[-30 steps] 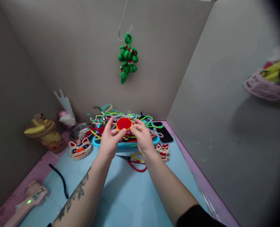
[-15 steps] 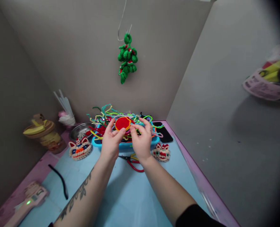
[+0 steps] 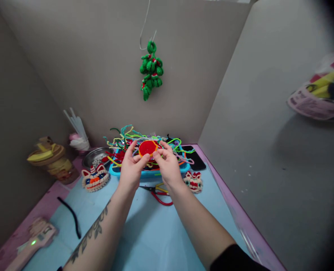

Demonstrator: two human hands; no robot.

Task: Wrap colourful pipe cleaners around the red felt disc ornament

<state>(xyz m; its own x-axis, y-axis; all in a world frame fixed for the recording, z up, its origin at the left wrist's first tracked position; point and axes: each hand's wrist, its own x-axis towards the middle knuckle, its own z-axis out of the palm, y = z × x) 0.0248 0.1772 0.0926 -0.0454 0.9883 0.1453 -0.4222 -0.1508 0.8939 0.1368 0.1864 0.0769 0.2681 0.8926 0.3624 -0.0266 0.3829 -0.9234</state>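
Between my two hands is a round red fuzzy piece with an orange rim (image 3: 148, 148), apparently of pipe cleaner. My left hand (image 3: 131, 165) grips its left and lower edge, thumb in front. On the right edge, my right hand (image 3: 168, 165) pinches it with thumb and fingers. Behind them a blue basket (image 3: 150, 174) is heaped with pipe cleaners (image 3: 127, 134) of many colours, partly covered by the hands. Red-and-yellow-handled scissors (image 3: 161, 195) lie below my right hand. White animal-face pieces flank the basket, one at left (image 3: 95, 178) and one at right (image 3: 193, 181).
A metal bowl (image 3: 96, 155) holds small white bits. A phone (image 3: 195, 158) lies right of the basket. Along the left are a lidded cup (image 3: 54, 162), a black strip (image 3: 70, 216) and a pink device with a green light (image 3: 35, 242). A green braided ornament (image 3: 151, 71) hangs on the back wall.
My right hand has shifted its hold, its fingers closing in nearer the piece's right edge. The red piece has moved slightly right. My left hand stays nearly in place.
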